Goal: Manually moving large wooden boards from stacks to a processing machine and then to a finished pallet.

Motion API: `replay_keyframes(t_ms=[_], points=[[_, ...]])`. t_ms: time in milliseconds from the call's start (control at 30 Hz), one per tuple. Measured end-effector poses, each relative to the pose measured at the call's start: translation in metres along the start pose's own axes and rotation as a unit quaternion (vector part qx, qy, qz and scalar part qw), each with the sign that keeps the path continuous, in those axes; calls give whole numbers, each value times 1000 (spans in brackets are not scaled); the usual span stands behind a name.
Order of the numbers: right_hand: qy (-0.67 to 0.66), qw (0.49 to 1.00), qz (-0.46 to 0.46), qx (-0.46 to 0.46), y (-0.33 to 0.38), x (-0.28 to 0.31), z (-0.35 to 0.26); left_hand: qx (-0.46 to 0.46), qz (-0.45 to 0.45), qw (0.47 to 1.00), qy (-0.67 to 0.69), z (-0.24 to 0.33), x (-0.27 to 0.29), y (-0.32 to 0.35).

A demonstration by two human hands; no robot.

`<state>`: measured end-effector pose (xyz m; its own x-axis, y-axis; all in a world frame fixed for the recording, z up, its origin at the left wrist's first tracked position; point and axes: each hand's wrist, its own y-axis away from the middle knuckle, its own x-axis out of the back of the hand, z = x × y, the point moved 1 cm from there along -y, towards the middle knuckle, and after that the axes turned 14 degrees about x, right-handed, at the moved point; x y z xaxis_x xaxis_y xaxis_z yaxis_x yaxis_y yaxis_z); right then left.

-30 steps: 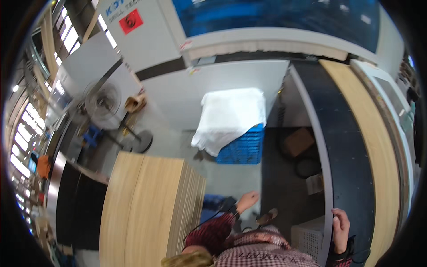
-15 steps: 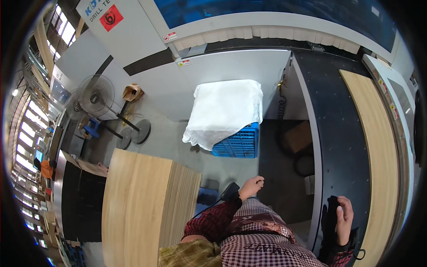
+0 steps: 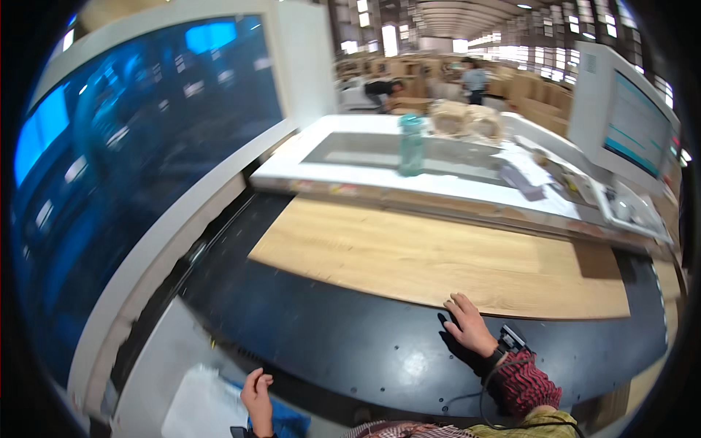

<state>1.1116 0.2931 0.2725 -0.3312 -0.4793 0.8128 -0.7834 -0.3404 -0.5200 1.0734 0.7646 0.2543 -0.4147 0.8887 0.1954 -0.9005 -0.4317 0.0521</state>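
The view has swung rightward, bringing the long, pale wood-grain board [image 3: 409,255] to twelve o'clock of the right hand [image 3: 473,332], judged within reach. That hand, fingers spread, overlies the flat black worktable [image 3: 328,321]; contact unconfirmed. The left hand [image 3: 257,403], well apart at eight o'clock, is half-curled, apparently empty.

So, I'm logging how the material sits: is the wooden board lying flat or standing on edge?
Lying flat: the wooden board shows its broad face upward along the black table, its near edge by the right hand.
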Motion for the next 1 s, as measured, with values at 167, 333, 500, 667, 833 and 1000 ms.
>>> replay_keyframes(t_ms=[167, 333, 500, 667, 833, 1000], points=[[124, 987, 6, -105, 33, 3, 45, -30, -157, 982, -102, 43, -64, -56], [218, 966, -11, -140, 33, -15, 40, -117, -287, 932, -189, 97, -135, -81], [208, 964, -24, -164, 43, -12, 25, -300, -366, 823, -314, 120, -207, -94], [207, 965, -31, -159, 57, -5, 12, -327, -407, 782, -340, 102, -258, -111], [201, 969, -35, -140, 71, 2, -3, -364, -332, 769, -409, 77, -279, -119], [34, 984, -51, -165, 68, 39, 20, -406, -304, 771, -386, 55, -288, -105]])
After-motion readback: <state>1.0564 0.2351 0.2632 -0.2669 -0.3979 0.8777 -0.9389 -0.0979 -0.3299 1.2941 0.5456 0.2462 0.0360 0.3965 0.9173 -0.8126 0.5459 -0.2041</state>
